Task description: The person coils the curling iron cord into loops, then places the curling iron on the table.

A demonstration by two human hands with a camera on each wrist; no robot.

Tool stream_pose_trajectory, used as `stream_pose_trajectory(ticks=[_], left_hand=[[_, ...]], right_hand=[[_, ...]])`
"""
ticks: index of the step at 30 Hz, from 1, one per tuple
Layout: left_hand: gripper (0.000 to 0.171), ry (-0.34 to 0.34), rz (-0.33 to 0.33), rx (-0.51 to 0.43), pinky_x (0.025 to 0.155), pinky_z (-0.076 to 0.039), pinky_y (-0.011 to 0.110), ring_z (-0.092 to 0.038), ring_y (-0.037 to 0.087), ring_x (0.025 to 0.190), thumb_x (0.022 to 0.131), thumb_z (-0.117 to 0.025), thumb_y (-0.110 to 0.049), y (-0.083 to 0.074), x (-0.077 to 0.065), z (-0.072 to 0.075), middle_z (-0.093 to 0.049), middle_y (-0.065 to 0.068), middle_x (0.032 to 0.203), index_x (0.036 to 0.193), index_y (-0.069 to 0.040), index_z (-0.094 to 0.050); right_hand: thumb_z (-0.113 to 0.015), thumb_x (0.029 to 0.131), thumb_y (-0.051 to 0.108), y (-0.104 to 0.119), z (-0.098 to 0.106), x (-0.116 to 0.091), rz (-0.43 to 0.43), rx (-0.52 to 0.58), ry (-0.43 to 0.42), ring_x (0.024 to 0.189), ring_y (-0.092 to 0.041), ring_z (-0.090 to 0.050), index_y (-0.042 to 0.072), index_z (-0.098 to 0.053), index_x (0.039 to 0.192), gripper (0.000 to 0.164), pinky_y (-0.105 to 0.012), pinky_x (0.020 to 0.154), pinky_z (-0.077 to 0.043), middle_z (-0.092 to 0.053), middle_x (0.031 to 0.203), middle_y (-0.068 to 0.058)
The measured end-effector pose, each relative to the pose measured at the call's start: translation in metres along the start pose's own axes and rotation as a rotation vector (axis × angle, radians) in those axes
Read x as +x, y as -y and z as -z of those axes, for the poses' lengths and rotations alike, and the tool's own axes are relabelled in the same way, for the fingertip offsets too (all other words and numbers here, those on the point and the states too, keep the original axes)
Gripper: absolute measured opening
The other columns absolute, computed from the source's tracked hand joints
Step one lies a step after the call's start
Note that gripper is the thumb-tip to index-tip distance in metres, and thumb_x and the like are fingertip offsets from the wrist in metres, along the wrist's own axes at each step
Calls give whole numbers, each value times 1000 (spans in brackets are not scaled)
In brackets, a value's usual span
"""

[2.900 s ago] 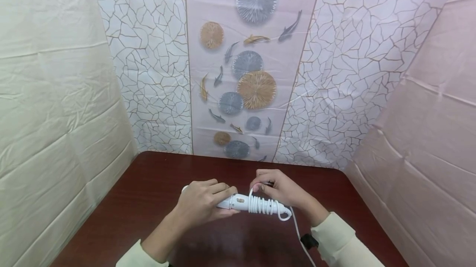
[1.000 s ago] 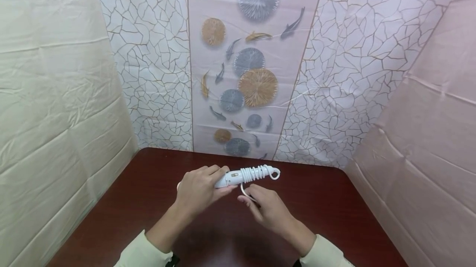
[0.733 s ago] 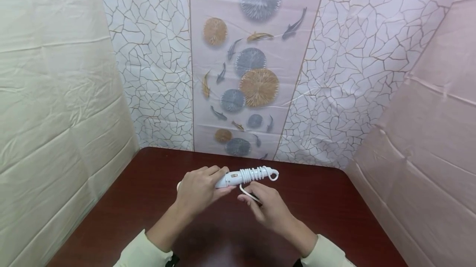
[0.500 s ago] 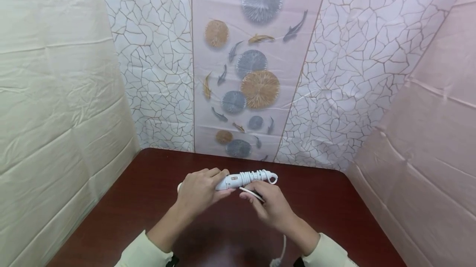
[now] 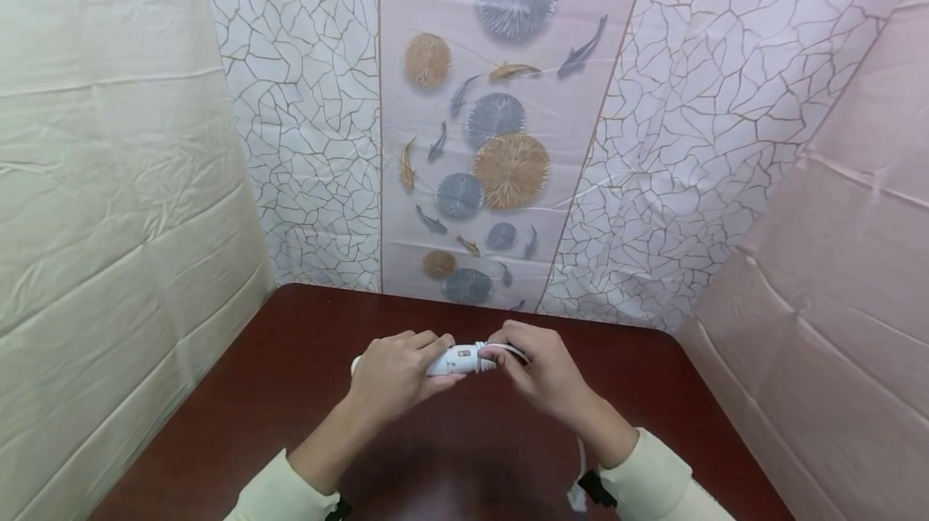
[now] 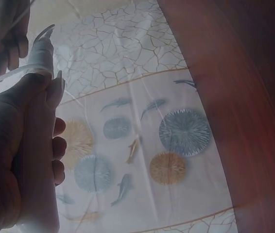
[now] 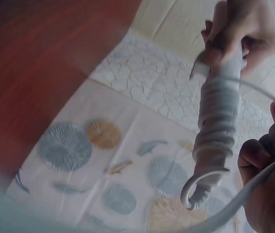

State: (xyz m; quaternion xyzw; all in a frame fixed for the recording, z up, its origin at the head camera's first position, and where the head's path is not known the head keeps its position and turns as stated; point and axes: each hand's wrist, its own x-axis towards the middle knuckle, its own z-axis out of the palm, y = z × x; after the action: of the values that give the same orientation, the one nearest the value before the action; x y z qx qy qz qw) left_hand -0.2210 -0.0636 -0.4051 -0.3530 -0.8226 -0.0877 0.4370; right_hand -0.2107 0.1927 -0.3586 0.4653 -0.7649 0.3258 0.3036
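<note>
A white hair-styling iron (image 5: 463, 356) is held above the table, roughly level in the head view. My left hand (image 5: 392, 374) grips its body, fingers over the top and thumb along the near side. White cord is wound in several coils (image 7: 218, 114) round the handle, with a small loop (image 7: 191, 191) at its tail. My right hand (image 5: 546, 366) pinches the running cord (image 7: 247, 191) beside the coils and hides much of the handle in the head view. Below the right wrist the cord's free end hangs with its pale plug (image 5: 576, 497).
A dark red-brown table (image 5: 450, 440) lies beneath both hands. Behind it hangs a patterned cloth (image 5: 501, 182) with fish and round motifs. Pale cloth walls stand at left (image 5: 131, 182) and right (image 5: 820, 263). Dark wrist straps show at both cuffs.
My right hand has moved from below the handle up and over its right part, carrying the cord round it. The plug end has swung into view. My left hand keeps its grip, nearly still.
</note>
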Motion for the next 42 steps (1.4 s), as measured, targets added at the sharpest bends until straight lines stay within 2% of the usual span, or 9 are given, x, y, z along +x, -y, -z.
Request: stream_pose_trajectory(ticks=[5, 11, 14, 19, 23, 26, 33, 37, 42], left_hand=[[50, -9, -54, -18, 56, -57, 31, -71, 13, 71, 83, -93, -55, -4, -1, 0, -80, -9, 97, 118, -21, -80], [53, -19, -120, -42, 57, -57, 28, -71, 12, 73, 83, -92, -59, -6, -5, -1, -79, -10, 97, 118, -21, -81], [53, -39, -142, -65, 58, -57, 27, -72, 10, 75, 84, -91, -60, -7, -5, 2, -80, -12, 98, 121, -22, -81], [53, -100, -183, -105, 59, -57, 24, -71, 8, 74, 84, -92, -58, -11, 0, 7, -80, -12, 98, 121, -22, -81], [51, -138, -167, -127, 58, -56, 23, -71, 7, 73, 82, -94, -55, -14, 4, 12, -80, -11, 97, 117, -21, -81], [49, -156, -132, -145, 58, -56, 23, -71, 6, 73, 81, -95, -53, -15, 5, 15, -80, -10, 96, 115, -21, -81], [48, -191, -28, -153, 57, -56, 25, -70, 9, 70, 79, -98, -49, -19, 9, 15, -78, -9, 91, 113, -21, -80], [49, -195, 25, -152, 55, -55, 26, -69, 9, 68, 77, -99, -48, -21, 10, 13, -78, -8, 91, 113, -19, -81], [46, -194, 63, -138, 52, -53, 27, -66, 9, 65, 79, -97, -47, -22, 12, 10, -76, -9, 87, 112, -19, -81]], right_hand=[[-77, 102, 21, -12, 9, 8, 69, -123, -9, 71, -7, -65, 12, -76, 97, 10, -20, 67, -55, -71, 84, 3], [-93, 82, 3, -27, 20, 13, 75, -175, 55, 70, -6, -69, 14, -74, 94, 26, -19, 67, -59, -68, 82, 5], [-93, 80, 0, -34, 23, 14, 51, -125, 88, 73, -6, -69, 16, -73, 92, 29, -18, 69, -59, -66, 81, 7], [-85, 95, 17, -45, 20, 12, 66, 3, 75, 64, -1, -52, 16, -73, 90, 13, -14, 59, -46, -66, 77, 5], [-60, 108, 46, -44, 12, 6, 67, 6, 22, 60, 4, -38, 15, -69, 89, 38, -13, 54, -34, -63, 71, 3], [-48, 113, 51, -39, 2, -1, 19, -32, -26, 62, 6, -39, 14, -63, 86, 48, -12, 54, -34, -60, 69, 3], [-60, 112, 8, -35, -28, -26, -96, -73, -92, 65, 2, -51, 12, -63, 87, 26, -20, 59, -47, -62, 72, 3], [-61, 99, -13, -31, -41, -41, -191, -101, -124, 62, 8, -36, 11, -53, 81, 31, -20, 54, -37, -49, 65, 5], [-61, 94, -17, -32, -48, -50, -167, -114, -164, 61, 9, -26, 13, -47, 74, 38, -15, 52, -28, -39, 59, 3]])
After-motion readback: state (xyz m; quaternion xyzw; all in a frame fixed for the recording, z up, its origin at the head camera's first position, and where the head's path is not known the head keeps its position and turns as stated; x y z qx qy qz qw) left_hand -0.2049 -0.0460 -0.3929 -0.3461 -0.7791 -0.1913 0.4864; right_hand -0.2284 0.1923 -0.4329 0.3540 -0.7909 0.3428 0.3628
